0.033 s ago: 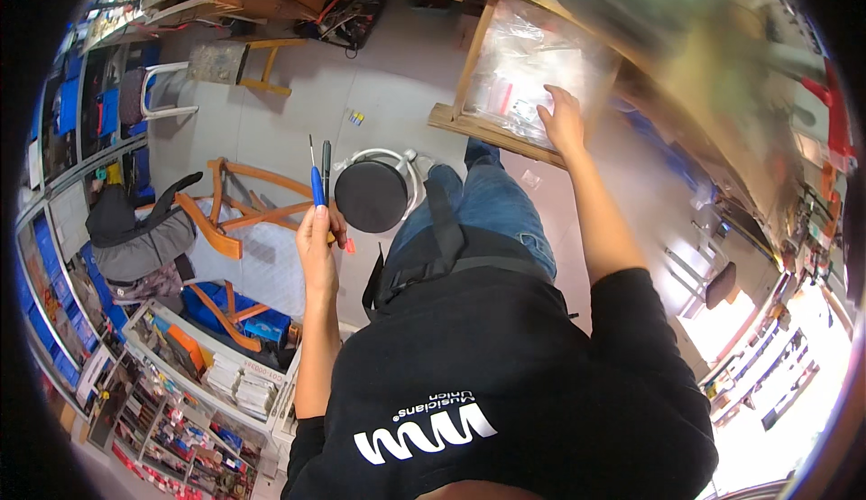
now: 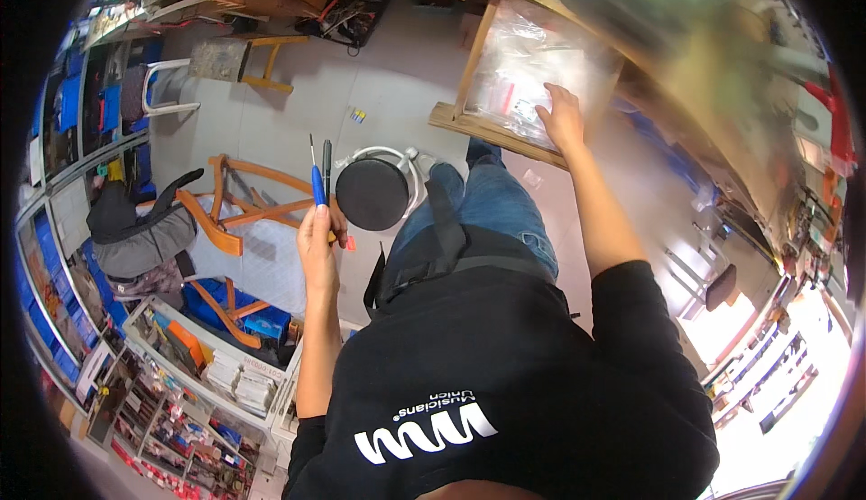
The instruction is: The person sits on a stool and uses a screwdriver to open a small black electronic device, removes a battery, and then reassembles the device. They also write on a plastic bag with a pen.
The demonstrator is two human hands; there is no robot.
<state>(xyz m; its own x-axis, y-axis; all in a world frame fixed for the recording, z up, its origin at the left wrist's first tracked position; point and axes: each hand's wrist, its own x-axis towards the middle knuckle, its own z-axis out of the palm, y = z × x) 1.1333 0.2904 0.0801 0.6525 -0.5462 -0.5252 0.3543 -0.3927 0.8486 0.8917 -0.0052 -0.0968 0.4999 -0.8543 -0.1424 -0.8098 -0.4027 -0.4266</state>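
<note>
My left hand (image 2: 316, 240) is closed around a thin screwdriver (image 2: 317, 186) with a blue handle, its shaft pointing away from me. A dark pen-shaped tool (image 2: 327, 159) stands beside it in the same hand. Something yellow and red shows at the hand's edge, too small to name. My right hand (image 2: 564, 119) is over an open wooden drawer (image 2: 469, 124), its fingers apart and curved a little. Clear plastic bags (image 2: 523, 53) fill the drawer, one with a red stripe. Whether the fingertips touch the bags, I cannot tell.
A workbench (image 2: 713, 94) runs above and right of the drawer. A round black stool (image 2: 372, 195) stands beside my legs. Left of it are a wooden chair frame (image 2: 221, 229) and a grey bag (image 2: 144, 243). A small yellow-and-blue item (image 2: 358, 115) lies on the floor.
The red-striped bag in the drawer has shifted slightly to the right, toward my right hand. Both hands are in almost the same places.
</note>
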